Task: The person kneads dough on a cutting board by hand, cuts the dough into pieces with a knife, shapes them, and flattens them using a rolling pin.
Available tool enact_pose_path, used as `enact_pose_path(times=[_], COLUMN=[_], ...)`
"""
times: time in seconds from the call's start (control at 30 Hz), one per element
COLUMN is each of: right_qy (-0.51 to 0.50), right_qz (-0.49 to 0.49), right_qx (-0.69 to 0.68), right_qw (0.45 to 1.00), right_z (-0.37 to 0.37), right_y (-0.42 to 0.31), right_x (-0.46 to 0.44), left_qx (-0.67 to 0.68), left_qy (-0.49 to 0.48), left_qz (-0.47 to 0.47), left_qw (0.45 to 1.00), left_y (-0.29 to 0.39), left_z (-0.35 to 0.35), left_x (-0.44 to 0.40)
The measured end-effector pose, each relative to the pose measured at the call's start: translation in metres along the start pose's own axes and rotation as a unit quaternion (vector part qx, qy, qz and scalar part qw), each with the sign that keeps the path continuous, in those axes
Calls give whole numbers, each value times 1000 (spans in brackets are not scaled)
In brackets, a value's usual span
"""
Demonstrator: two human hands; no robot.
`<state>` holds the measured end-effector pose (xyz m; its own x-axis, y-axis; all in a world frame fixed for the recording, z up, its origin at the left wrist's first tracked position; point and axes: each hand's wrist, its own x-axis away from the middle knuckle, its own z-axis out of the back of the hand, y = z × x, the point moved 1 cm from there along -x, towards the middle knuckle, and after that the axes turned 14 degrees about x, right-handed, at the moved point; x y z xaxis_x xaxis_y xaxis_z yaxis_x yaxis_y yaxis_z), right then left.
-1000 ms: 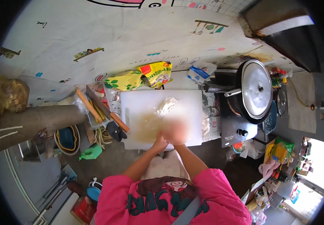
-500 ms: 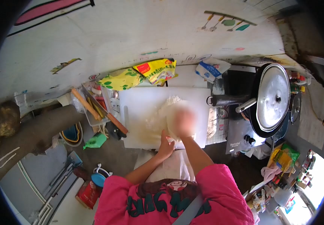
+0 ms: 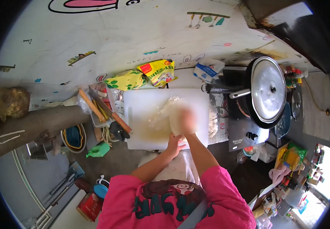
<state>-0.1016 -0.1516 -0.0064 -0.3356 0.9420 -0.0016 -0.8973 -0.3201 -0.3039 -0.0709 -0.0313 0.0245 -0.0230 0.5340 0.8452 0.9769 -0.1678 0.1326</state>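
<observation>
A white cutting board (image 3: pixel 142 114) lies in front of me, with a patch of white flour (image 3: pixel 167 108) near its middle. Over the board's right half, my right hand (image 3: pixel 186 118) is smeared, so its fingers and anything under it cannot be made out. A pale, blurred mass surrounds that hand. My left hand (image 3: pixel 175 145) is at the board's near edge, just left of my right wrist, with its thumb and fingers apart against the pale mass.
A lidded pan (image 3: pixel 268 89) sits on the stove (image 3: pixel 245 139) at right. Yellow packets (image 3: pixel 159 72) lean behind the board. Left of it, a knife (image 3: pixel 121 122) and a rolling pin (image 3: pixel 92 105) rest on a plastic box (image 3: pixel 96 121).
Both hands have shifted slightly right on the board compared with the first frame. The fingers of my left hand are more spread. The camera view has also tilted and returned.
</observation>
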Motion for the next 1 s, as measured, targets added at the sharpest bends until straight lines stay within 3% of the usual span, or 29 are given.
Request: enact_pose_path(times=[0.07, 0.13, 0.23, 0.4, 0.53, 0.6, 0.7, 0.8, 0.83, 0.9, 0.93, 1.0], right_qy=[-33, 15, 44, 55, -7, -3, 59, -39, -16, -106, -152, -134], right_qz=[-4, -35, -102, -163, -323, -451, -405, -432, -439, -365, -325, -322], right_qx=[-17, -25, -124, -301, -421, -495, -321, -471, -444, -410, -390, -301], right_qw=[999, 999, 986, 938, 848, 743, 854, 768, 781, 829, 848, 887], right_z=[1, -6, 2, 11, 2, -5, -14, -6, -10, 19, 39, 50], right_y=[5, 9, 10, 11, 18, 17, 12, 14, 17, 22, 17, 9], right_x=[9, 14, 22, 35, 47, 52, 56, 49, 43, 40, 36, 32], left_qx=[-23, -63, -256, -455, -562, -572, -509, -584, -574, -554, -562, -576], left_qy=[20, 56, -82, -106, -84, -85, -141, -112, -102, -83, -95, -118], left_qz=[-26, -60, -209, -267, -250, -268, -299, -276, -273, -260, -290, -351], left_qw=[999, 995, 940, 843, 784, 771, 794, 755, 765, 787, 769, 728], left_y=[-3, 7, 19, 45, 49, 48, 49, 63, 68, 71, 72, 73], left_z=[-1, -20, -6, -5, 4, 16, 24, 18, 16, 17, 15, 14], left_x=[7, 22, 16, 25, 8, -9, -19, -12, -12, -6, -4, 1])
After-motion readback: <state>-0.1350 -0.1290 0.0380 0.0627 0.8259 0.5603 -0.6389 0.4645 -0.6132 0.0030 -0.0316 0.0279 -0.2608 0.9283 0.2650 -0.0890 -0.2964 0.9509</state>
